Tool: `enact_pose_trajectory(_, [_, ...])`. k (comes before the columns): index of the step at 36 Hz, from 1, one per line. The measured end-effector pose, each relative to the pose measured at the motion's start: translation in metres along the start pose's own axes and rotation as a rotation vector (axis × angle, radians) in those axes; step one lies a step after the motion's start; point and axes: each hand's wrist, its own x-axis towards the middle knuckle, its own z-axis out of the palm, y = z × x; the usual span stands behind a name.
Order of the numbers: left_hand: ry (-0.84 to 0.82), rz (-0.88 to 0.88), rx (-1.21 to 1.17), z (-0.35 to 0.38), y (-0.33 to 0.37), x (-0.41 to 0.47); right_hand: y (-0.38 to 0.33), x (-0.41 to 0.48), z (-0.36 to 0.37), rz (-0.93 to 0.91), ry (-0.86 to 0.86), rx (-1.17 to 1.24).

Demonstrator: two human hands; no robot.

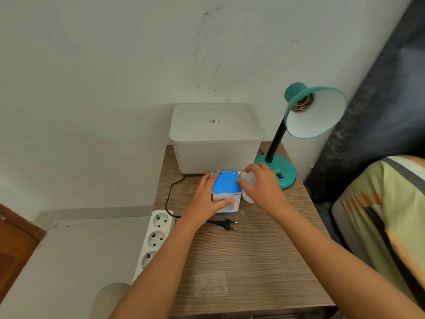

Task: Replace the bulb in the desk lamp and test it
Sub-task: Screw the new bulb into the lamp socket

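Bulb [249, 180] lies base pointing away, gripped by right hand [262, 187]; left hand [208, 199] grasps box [226, 192].

Beside the teal metal gooseneck desk lamp [299, 125] sit a blue-and-white cardboard box [226, 192] and a translucent white plastic bin [216, 137] on a brown wood-grain table [253, 261].

One lamp [299, 125], one bulb [249, 180], one blue box [226, 192], one tub [216, 137], one power strip [154, 240], one plug [226, 224].

Soft, even, dimmish daylight; no glare. Faint shadows under fingers [208, 180] on counter [253, 249]. Slight overall softness; wide-angle bending well out from fingers, toward frame edges.
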Motion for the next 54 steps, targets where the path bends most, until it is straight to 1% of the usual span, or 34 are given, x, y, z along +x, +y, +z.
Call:
enact_pose_trajectory(4, [-0.028, -0.007, -0.026, -0.002, 0.003, 0.001, 0.002, -0.006, -0.016, 0.040, 0.049, 0.095])
enact_pose_trajectory(7, [-0.028, -0.006, -0.062, -0.002, 0.009, -0.004, -0.003, -0.014, -0.034, 0.119, 0.112, 0.248])
enact_pose_trajectory(9, [0.008, 0.002, -0.088, -0.001, 0.015, -0.007, -0.006, -0.021, -0.050, 0.167, 0.153, 0.349])
enact_pose_trajectory(11, [0.082, 0.033, -0.098, 0.000, 0.026, -0.010, -0.004, -0.027, -0.064, 0.190, 0.183, 0.438])
enact_pose_trajectory(14, [0.159, 0.146, -0.099, -0.003, 0.054, -0.006, 0.000, -0.030, -0.090, 0.211, 0.242, 0.596])
enact_pose_trajectory(17, [0.118, 0.284, -0.088, -0.005, 0.094, 0.009, 0.005, -0.023, -0.117, 0.219, 0.281, 0.737])
enact_pose_trajectory(21, [0.041, 0.438, -0.047, -0.004, 0.148, 0.042, 0.010, -0.004, -0.148, 0.197, 0.204, 0.909])
enact_pose_trajectory(23, [0.005, 0.511, 0.002, -0.002, 0.167, 0.059, 0.012, 0.007, -0.157, 0.162, 0.176, 0.865])
enact_pose_trajectory(25, [-0.053, 0.543, 0.039, 0.000, 0.179, 0.076, 0.010, 0.019, -0.159, 0.133, 0.179, 0.742])
enact_pose_trajectory(28, [-0.105, 0.587, 0.063, 0.004, 0.187, 0.097, 0.009, 0.034, -0.156, 0.057, 0.240, 0.535])
enact_pose_trajectory(30, [-0.127, 0.596, 0.069, 0.007, 0.189, 0.107, 0.011, 0.040, -0.152, -0.002, 0.281, 0.474])
enact_pose_trajectory(32, [-0.132, 0.605, 0.086, 0.010, 0.190, 0.114, 0.013, 0.044, -0.147, -0.043, 0.322, 0.475])
enact_pose_trajectory(35, [-0.097, 0.633, 0.116, 0.011, 0.185, 0.122, 0.014, 0.048, -0.140, -0.095, 0.398, 0.494])
enact_pose_trajectory(38, [-0.069, 0.662, 0.134, 0.010, 0.179, 0.125, 0.012, 0.053, -0.134, -0.101, 0.422, 0.487])
enact_pose_trajectory(43, [-0.081, 0.683, 0.107, 0.007, 0.175, 0.129, 0.011, 0.058, -0.130, -0.054, 0.343, 0.535])
enact_pose_trajectory(45, [-0.085, 0.681, 0.095, 0.005, 0.175, 0.129, 0.011, 0.058, -0.130, -0.047, 0.319, 0.505])
enact_pose_trajectory(47, [-0.084, 0.680, 0.089, 0.005, 0.175, 0.128, 0.011, 0.059, -0.131, -0.010, 0.326, 0.528])
enact_pose_trajectory(50, [-0.081, 0.676, 0.076, 0.007, 0.176, 0.127, 0.005, 0.058, -0.134, 0.114, 0.352, 0.685])
enact_pose_trajectory(54, [-0.081, 0.674, 0.070, 0.009, 0.176, 0.126, 0.002, 0.060, -0.133, 0.158, 0.366, 0.674])
